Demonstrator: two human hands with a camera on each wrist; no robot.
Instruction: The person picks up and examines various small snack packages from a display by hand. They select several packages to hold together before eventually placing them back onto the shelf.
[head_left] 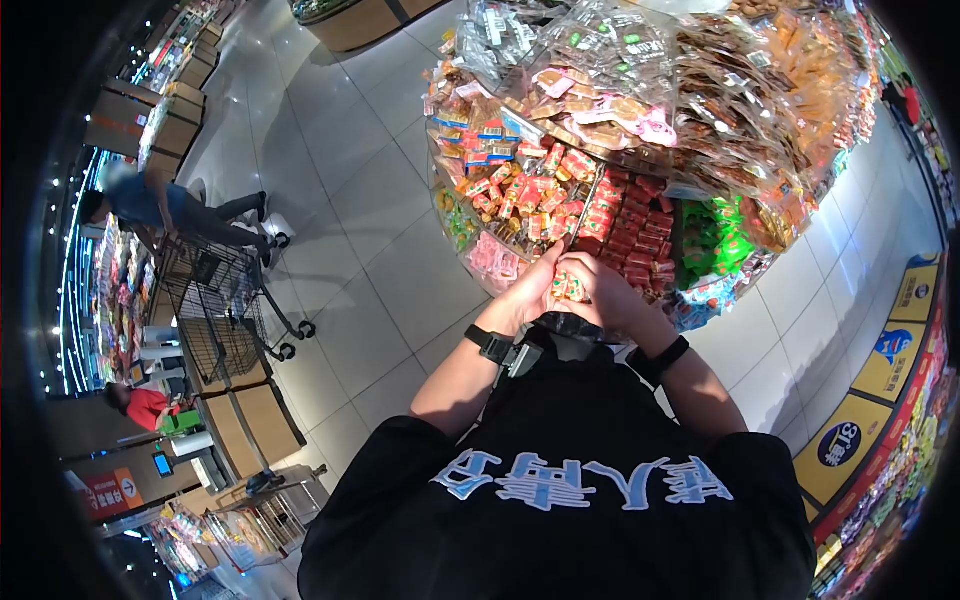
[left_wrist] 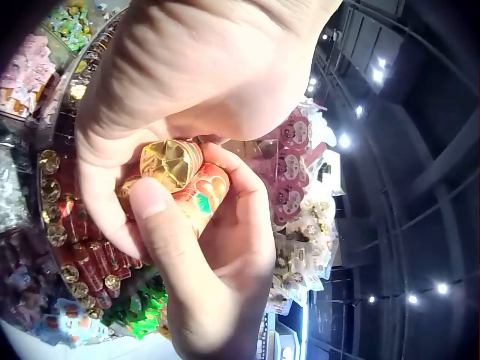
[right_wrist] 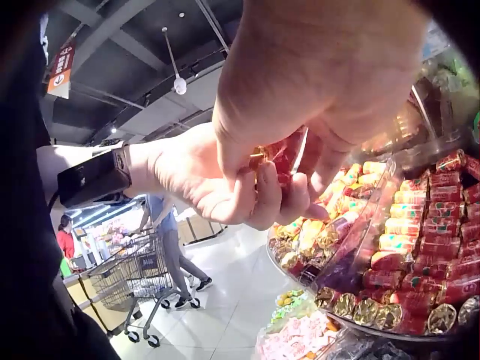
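My left hand (head_left: 532, 292) and right hand (head_left: 614, 298) meet in front of my chest, at the near edge of a round candy display. Between them they grip several foil-wrapped candy rolls (head_left: 568, 287), red with gold ends. In the left wrist view, the right thumb presses on the rolls, one showing a pleated gold end (left_wrist: 169, 165). Both hands' fingers curl round them. Only a bit of red and gold wrapper (right_wrist: 283, 157) shows between the hands in the right wrist view. Rows of matching red rolls (right_wrist: 427, 240) lie in the compartment just beyond.
Clear dividers (right_wrist: 360, 225) part the display's compartments. Pink packets (head_left: 492, 258) and green packets (head_left: 715, 240) flank the red rolls, and bagged snacks (head_left: 740, 100) pile up behind. To the left, a person (head_left: 160, 205) stands with a shopping cart (head_left: 215, 310). Yellow-fronted shelving (head_left: 850, 430) runs along the right.
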